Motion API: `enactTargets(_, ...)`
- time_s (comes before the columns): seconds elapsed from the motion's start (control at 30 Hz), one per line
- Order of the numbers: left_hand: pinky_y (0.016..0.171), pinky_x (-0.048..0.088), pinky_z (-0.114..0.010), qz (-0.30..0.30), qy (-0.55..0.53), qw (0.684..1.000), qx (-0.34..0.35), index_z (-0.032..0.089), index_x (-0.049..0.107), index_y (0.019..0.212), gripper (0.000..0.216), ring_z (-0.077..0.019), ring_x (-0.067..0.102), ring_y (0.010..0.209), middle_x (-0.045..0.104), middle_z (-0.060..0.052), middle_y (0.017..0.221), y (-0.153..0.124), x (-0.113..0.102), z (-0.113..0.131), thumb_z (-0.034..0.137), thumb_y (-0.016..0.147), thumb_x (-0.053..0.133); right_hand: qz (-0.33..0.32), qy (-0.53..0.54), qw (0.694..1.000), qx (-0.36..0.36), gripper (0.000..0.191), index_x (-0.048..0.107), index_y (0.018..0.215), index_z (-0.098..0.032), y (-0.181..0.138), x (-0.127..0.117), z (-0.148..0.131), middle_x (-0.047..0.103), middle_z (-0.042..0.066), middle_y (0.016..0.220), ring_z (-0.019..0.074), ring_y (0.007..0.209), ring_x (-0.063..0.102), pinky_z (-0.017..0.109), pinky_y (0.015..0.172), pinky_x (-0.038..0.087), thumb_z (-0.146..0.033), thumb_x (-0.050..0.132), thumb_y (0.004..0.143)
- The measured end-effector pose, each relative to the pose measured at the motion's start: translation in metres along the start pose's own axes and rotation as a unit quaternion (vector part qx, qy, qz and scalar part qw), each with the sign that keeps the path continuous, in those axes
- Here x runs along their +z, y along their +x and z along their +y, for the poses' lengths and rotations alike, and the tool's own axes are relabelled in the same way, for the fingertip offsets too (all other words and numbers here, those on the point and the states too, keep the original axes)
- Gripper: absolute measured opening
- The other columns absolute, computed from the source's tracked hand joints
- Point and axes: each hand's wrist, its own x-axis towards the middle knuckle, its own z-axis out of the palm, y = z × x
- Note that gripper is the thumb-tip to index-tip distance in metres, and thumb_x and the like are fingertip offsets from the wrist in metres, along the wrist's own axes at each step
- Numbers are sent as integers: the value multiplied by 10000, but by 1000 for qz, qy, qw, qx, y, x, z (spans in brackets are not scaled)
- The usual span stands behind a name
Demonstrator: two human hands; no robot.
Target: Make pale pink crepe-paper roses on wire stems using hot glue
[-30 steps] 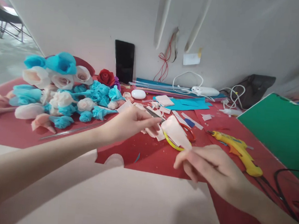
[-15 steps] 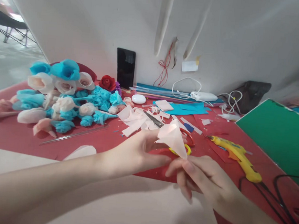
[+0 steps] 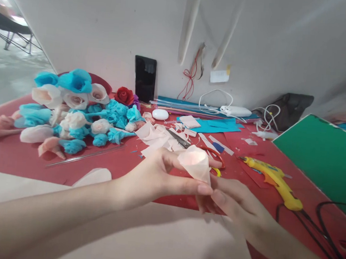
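Note:
A pale pink paper flower (image 3: 194,162), rolled into a cone with its wide mouth tilted up, is held between both hands. My left hand (image 3: 160,174) has its thumb along the near side of the narrow end and its fingers behind. At the pointed base, my right hand (image 3: 233,198) pinches with thumb and forefinger. Scissors (image 3: 178,138) with red and yellow handles lie just behind the flower, their handles partly hidden by it and by my fingers. Pale pink paper scraps (image 3: 154,138) surround the blades.
Blue, white and pink paper flowers (image 3: 74,119) are heaped at the left. On the right lie a yellow glue gun (image 3: 272,179) with a black cord and a green board (image 3: 323,161). A dark phone (image 3: 145,78) leans on the wall. White sheet (image 3: 152,239) covers the front.
My left thumb and fingers have closed onto the paper flower near its base. The flower has shifted slightly left and down, and its mouth now shows rounder. My right hand stays at the base.

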Motion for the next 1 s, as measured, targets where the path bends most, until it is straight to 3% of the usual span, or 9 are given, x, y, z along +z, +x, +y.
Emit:
enactTargets(0.17, 780, 497, -226, 82, 197, 970, 120, 173, 749, 721, 53, -139, 638, 847, 727, -12, 907, -1, 4, 1, 150, 680, 773, 9, -8, 999, -40, 226, 606, 865, -221, 4, -2, -2, 585, -20, 838, 105, 809, 526, 196, 708, 437, -365, 453, 948)
enactTargets(0.23, 798, 485, -245, 85, 293, 930, 202, 155, 741, 749, 63, -147, 616, 846, 741, -21, 878, -4, 4, 4, 150, 692, 767, 21, -19, 997, -67, 114, 615, 958, -265, 4, -1, 1, 601, -30, 986, 117, 940, 532, 221, 819, 443, -305, 518, 915)
enactTargets(0.33, 837, 458, -301, 87, 424, 842, 322, 150, 723, 747, 37, -163, 576, 791, 757, -25, 840, -7, 4, 11, 172, 724, 743, 41, -44, 989, -133, 137, 606, 947, -288, 5, 0, 4, 582, -49, 1033, 107, 981, 521, 217, 877, 423, -186, 576, 860)
enactTargets(0.43, 924, 401, -320, 101, 490, 789, 357, 172, 708, 729, 38, -161, 562, 767, 760, 3, 828, -9, 5, 15, 196, 733, 737, 57, -59, 978, -191, 147, 615, 876, -271, 5, 2, 6, 589, -42, 976, 101, 926, 537, 210, 861, 431, -138, 552, 867)
enactTargets(0.63, 971, 363, -274, 98, 505, 781, 354, 153, 727, 830, 157, -137, 588, 785, 762, 8, 889, -11, 10, 12, 274, 844, 629, 109, -73, 967, -217, 236, 646, 905, -270, 4, 5, 10, 620, -42, 945, 104, 905, 575, 187, 795, 468, -102, 489, 850)
enactTargets(0.8, 948, 378, -301, 103, 516, 764, 374, 166, 720, 826, 102, -141, 597, 787, 764, 18, 920, -8, 11, 6, 196, 843, 624, 130, -97, 965, -207, 231, 614, 902, -257, 8, 3, 11, 611, -51, 966, 86, 905, 584, 166, 794, 470, -70, 499, 830)
enactTargets(0.9, 908, 396, -318, 106, 517, 762, 376, 188, 716, 836, 93, -152, 590, 796, 764, 14, 933, -8, 9, 7, 182, 839, 623, 207, -167, 942, -204, 234, 573, 993, -262, 5, -1, 3, 580, -22, 1004, 104, 925, 563, 180, 780, 476, -98, 525, 833)
enactTargets(1.0, 903, 397, -320, 98, 489, 793, 350, 184, 721, 847, 99, -167, 599, 834, 756, -21, 941, -9, 7, 8, 176, 834, 623, 301, -235, 902, -203, 87, 538, 863, -252, -9, -7, -7, 544, -3, 895, 113, 846, 541, 187, 702, 476, -186, 496, 899)
